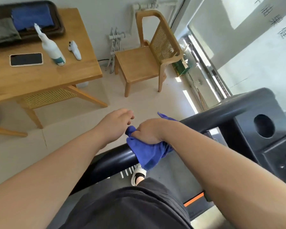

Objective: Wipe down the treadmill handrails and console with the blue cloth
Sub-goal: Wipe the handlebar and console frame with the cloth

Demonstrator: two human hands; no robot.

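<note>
Both hands meet at the handrail: the right hand clenches the blue cloth draped over the rail's curve, the left hand hovers released just beside it. Bare floor lies beyond; the console sits right.

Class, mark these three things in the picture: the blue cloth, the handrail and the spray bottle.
blue cloth (149,153): head view, on the fold draped over the rail below the right hand.
handrail (116,158): head view, on the bare black tube left of the cloth.
spray bottle (54,50): head view, on its white body.
</note>
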